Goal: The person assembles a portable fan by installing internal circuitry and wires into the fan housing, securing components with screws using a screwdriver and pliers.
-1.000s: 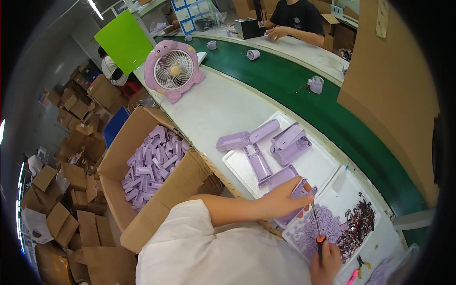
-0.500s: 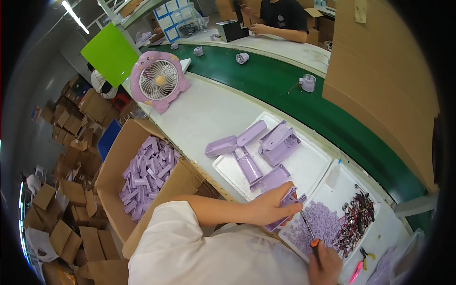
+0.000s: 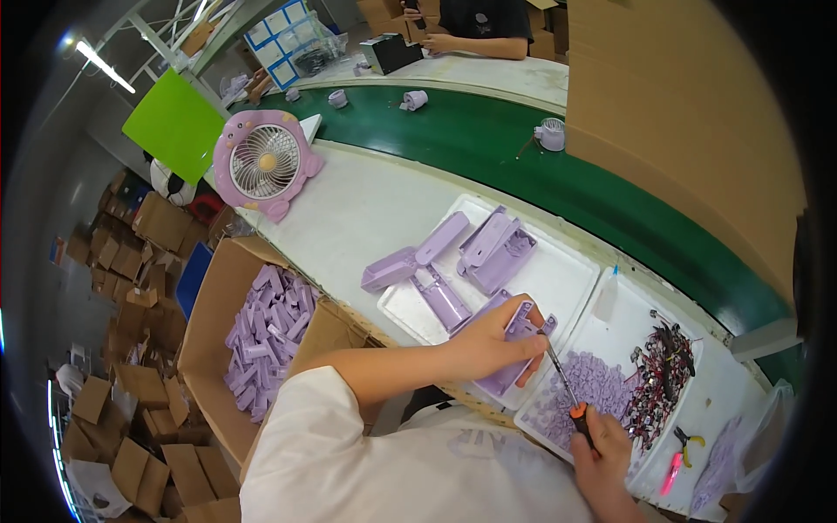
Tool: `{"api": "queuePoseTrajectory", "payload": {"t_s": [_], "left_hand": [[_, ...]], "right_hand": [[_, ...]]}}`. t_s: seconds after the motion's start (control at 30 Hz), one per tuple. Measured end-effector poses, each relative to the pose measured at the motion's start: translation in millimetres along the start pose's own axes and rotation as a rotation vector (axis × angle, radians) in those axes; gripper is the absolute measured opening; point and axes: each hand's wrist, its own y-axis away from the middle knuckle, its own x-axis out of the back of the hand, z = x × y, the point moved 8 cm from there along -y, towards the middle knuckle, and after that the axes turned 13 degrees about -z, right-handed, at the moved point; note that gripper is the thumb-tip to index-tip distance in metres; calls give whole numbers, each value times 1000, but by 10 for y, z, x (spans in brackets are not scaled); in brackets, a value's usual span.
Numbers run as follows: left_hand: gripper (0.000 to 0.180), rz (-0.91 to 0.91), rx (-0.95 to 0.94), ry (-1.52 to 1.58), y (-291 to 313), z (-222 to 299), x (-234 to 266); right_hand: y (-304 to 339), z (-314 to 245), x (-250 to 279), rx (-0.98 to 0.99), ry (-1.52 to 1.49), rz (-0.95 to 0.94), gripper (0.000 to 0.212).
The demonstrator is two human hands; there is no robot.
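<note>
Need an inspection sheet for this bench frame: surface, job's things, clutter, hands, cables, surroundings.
Surface: white bench beside a green conveyor.
Job's things: lilac housing on a white tray; screwdriver tip at the housing.
Clutter: loose lilac housings, small lilac parts, pink-handled pliers.
Hands: left hand grips the housing; right hand grips the screwdriver.
Cables: dark wire bundle in the right tray.
Surroundings: pink desk fan, carton of lilac parts, a co-worker across the conveyor.

Left hand (image 3: 488,344) curled in a grip, right hand (image 3: 606,453) fisted.
</note>
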Motion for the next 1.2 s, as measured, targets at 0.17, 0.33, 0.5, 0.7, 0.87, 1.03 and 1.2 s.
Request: {"api": "queuePoseTrajectory", "payload": {"t_s": [0.17, 0.33, 0.5, 0.7, 0.87, 1.03, 1.2], "left_hand": [[20, -48, -14, 71, -32, -124, -77], [22, 106, 6, 87, 46, -269, 99], [23, -67, -26, 9, -23, -19, 8], [24, -208, 228, -163, -46, -75, -61], [25, -111, 166, -54, -18, -193, -37], [24, 74, 33, 55, -52, -186, 43], [22, 31, 125, -71, -79, -127, 28]], "right_hand": [[92, 202, -48, -148, -478, -57, 35], [-7, 3, 43, -39, -232, -74, 37], [-18, -47, 207, 22, -226, -76, 36], [-26, 40, 371, -80, -286, -221, 33], [-30, 47, 313, -50, -269, -175, 34], [-36, 66, 188, -87, -277, -135, 39], [-41, 52, 275, -62, -305, -110, 37]]}}
